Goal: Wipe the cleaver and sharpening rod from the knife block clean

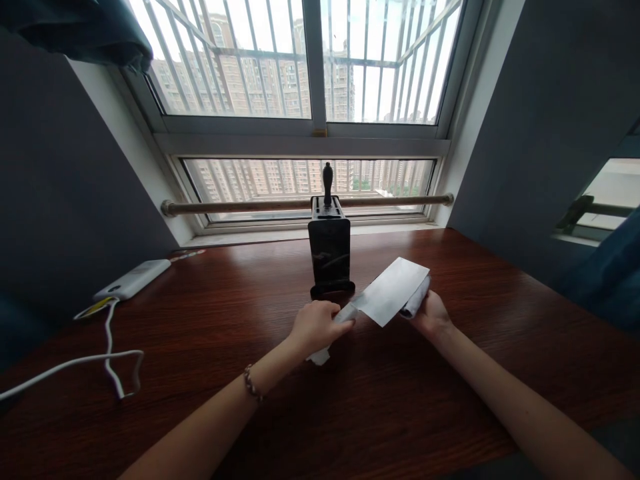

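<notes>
- Centrally, the cleaver [395, 290] is held over the brown tabletop [480, 280], between both hands and well inside the table's edges; tabletop stretches rightward to the wall [500, 173], while the black knife block [330, 252] stands just beyond, limiting room forward.
- Its blade looks flat, smooth, pale and rectangular, narrowing to a slim handle; the tabletop is glossy and wood-grained.
- The left hand [317, 327] is wrapped firmly round that handle, a crumpled white scrap [320, 357] showing beneath.
- The right hand [433, 315] curls about a rounded grey-and-dark bundle [419, 298], partly hidden behind the blade.
- The cleaver's long axis runs diagonally: handle near-left, blade end pointing away and right.
</notes>
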{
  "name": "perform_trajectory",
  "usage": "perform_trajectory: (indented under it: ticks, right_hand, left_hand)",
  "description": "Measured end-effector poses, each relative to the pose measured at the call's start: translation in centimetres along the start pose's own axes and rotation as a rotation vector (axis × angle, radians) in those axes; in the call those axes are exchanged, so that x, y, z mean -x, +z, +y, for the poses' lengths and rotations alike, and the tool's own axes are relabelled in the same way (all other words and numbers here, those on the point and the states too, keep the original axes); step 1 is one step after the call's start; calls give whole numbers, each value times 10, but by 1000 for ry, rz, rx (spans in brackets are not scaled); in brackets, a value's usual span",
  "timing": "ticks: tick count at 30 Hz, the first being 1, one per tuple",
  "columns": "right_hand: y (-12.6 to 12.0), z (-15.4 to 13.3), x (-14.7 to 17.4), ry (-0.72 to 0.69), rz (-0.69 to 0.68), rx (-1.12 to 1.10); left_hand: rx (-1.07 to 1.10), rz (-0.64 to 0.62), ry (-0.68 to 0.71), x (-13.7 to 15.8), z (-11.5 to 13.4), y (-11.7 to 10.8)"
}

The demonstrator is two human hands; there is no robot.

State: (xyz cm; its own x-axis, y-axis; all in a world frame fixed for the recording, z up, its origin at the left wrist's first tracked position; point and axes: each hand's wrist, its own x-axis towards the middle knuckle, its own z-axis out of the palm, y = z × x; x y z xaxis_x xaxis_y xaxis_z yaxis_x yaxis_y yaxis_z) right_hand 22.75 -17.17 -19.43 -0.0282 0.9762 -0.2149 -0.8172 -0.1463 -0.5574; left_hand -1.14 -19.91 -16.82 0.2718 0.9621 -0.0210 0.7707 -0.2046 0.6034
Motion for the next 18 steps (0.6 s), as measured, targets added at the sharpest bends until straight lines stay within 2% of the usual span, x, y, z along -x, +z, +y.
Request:
perform_trajectory:
  ticks: [4,7,12,14,18]
  right_hand:
    - [0,-2,1,10,-27,-2]
    - [-1,-2,0,4,-35,4]
    - [0,-2,1,-24,-23,62]
    - [-1,-6,-1,-71,-3,83]
    - [-12,-21,-14,-237,70,149]
  left_hand:
    - [462,-302,-170,-5,2,0]
    - [787,-479,-217,-4,2,0]
    - [1005,-745,-177,-7,-13,8]
    - [1083,-782,-164,-10,-18,13]
    - [1149,-774,-159,-11,-19,18]
